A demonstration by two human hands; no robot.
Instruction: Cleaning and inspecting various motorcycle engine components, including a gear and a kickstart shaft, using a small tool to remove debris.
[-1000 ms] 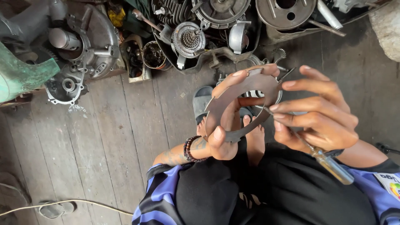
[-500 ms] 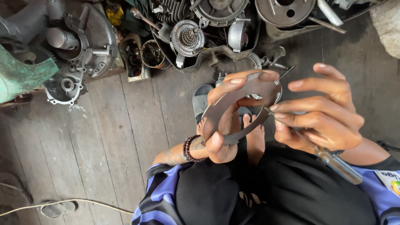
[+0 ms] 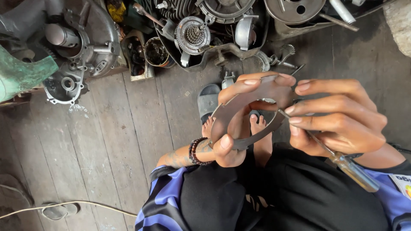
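A thin grey metal ring plate (image 3: 239,109) is held up over my lap. My left hand (image 3: 235,124) grips it, thumb on the lower rim and fingers curled over the top edge. My right hand (image 3: 342,117) holds a screwdriver (image 3: 338,160) with a clear handle, its thin tip touching the plate's right inner edge. My right fingers also rest against the plate's upper right rim. My bare feet (image 3: 257,128) show through the ring's opening, on the wooden floor below.
Engine parts lie along the far side: a grey crankcase (image 3: 81,47), a clutch assembly (image 3: 192,36), round metal covers (image 3: 295,8) and a dirty tin can (image 3: 156,51). A green panel (image 3: 21,72) sticks in at the left. A sandal (image 3: 60,210) and a cord lie lower left.
Both hands and the plate have shifted slightly upward in view. The grip on plate and screwdriver is the same.
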